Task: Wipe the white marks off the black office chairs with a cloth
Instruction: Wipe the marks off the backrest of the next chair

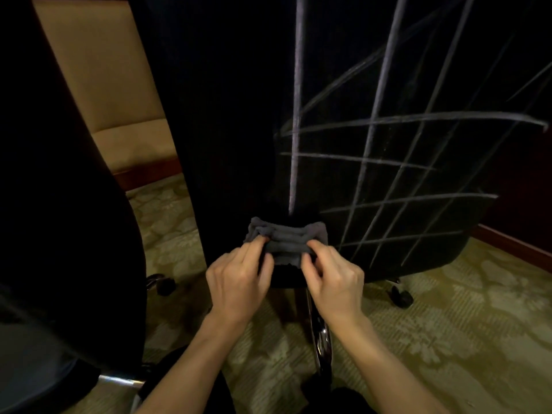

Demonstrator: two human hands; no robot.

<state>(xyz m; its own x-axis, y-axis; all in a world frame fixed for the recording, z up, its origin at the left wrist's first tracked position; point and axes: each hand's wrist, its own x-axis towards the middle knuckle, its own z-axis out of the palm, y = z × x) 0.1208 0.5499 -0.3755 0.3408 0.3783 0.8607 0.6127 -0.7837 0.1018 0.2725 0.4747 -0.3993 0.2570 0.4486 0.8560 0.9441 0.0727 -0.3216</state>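
Observation:
A black office chair (pixel 239 100) stands with its back towards me, filling the middle and right of the view. White marks (pixel 385 162) cross its right half as long vertical, slanted and horizontal lines. A folded grey cloth (pixel 286 237) is held at the lower edge of the chair back. My left hand (pixel 239 279) pinches its left end and my right hand (pixel 331 279) pinches its right end, fingers curled round the folds.
A second black chair (pixel 59 204) fills the left side, close to me. Chrome chair legs (pixel 321 339) and castors (pixel 401 297) stand on the patterned carpet (pixel 448 324). A beige wall panel (pixel 110 85) with a dark wooden skirting (pixel 513 243) lies behind.

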